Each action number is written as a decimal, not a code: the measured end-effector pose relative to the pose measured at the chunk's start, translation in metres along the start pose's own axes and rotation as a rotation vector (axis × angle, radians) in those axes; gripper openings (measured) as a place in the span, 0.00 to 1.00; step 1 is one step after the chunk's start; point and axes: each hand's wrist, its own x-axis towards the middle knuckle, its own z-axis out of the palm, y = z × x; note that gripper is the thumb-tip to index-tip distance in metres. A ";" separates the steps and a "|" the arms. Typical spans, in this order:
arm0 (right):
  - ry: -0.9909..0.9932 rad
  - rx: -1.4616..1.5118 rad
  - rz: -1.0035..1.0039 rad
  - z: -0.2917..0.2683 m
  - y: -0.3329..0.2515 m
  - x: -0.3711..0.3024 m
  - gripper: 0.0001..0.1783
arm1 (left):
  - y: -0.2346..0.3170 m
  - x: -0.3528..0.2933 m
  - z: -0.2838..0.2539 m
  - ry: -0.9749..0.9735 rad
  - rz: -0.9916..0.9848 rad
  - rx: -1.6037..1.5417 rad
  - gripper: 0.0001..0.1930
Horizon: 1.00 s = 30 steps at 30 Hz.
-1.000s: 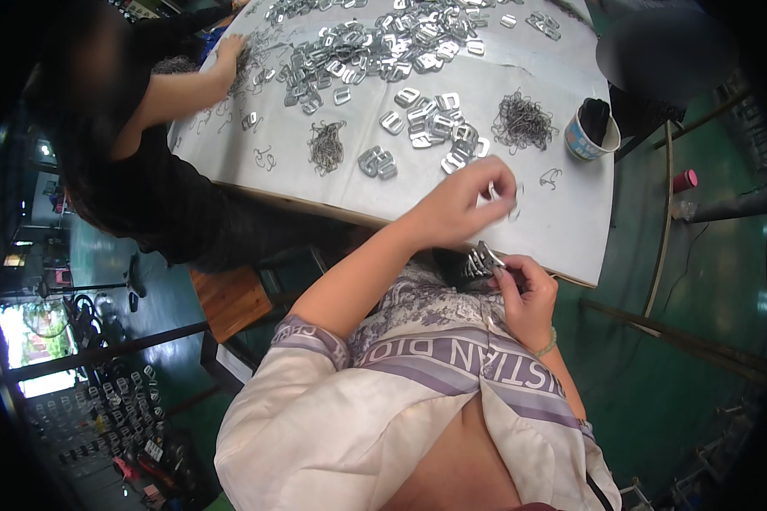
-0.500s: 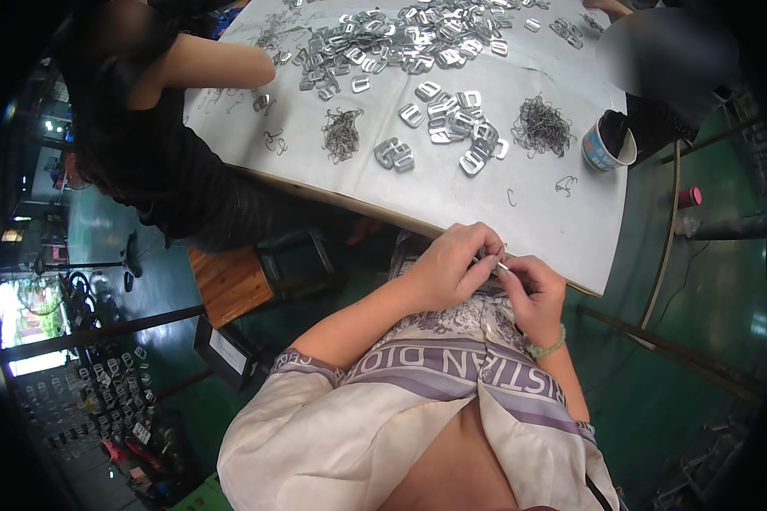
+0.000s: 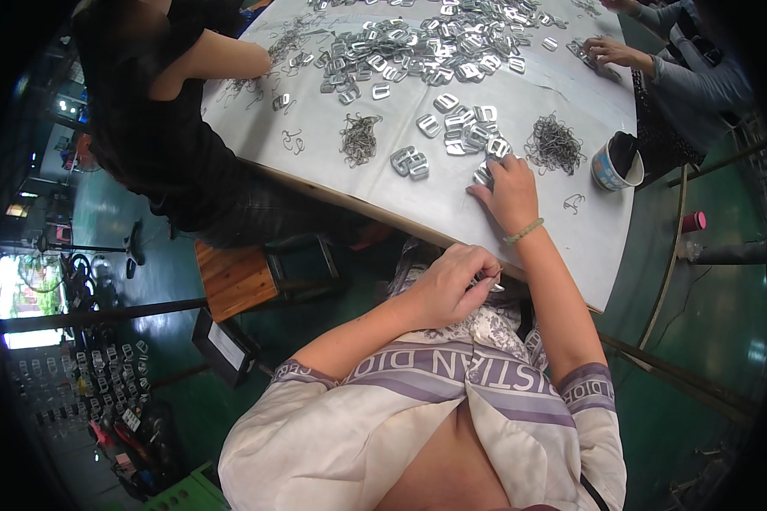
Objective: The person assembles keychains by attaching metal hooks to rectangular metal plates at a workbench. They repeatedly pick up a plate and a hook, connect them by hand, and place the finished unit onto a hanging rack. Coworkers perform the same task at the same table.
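My left hand [image 3: 458, 285] is closed near the table's front edge, above my lap. Between its thumb and fingers shows the shiny edge of a metal buckle [image 3: 497, 288]; most of it is hidden. My right hand [image 3: 511, 194] reaches over the table to the near side of a small heap of silver buckles [image 3: 462, 136]. Its fingertips touch a buckle [image 3: 483, 174] there, with the thumb held apart. To the right of that heap lies a tangle of thin wire hooks [image 3: 556, 145]. A few stacked buckles [image 3: 410, 162] lie to its left.
The white-covered table [image 3: 383, 200] carries a large buckle pile [image 3: 418, 47] farther back and another hook pile [image 3: 360, 140]. A paper cup [image 3: 615, 166] stands at the right edge. One person [image 3: 179, 145] works at left, another's hand [image 3: 615, 54] at right. A wooden stool [image 3: 234, 279] stands left.
My right hand has left the left hand and moved forward to the buckle heap. The left hand stays near the table edge. At right, the other person's hands have come into view.
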 end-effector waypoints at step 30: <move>-0.156 0.910 0.488 -0.130 -0.056 -0.104 0.08 | -0.012 0.037 -0.032 -0.339 -0.152 -0.023 0.05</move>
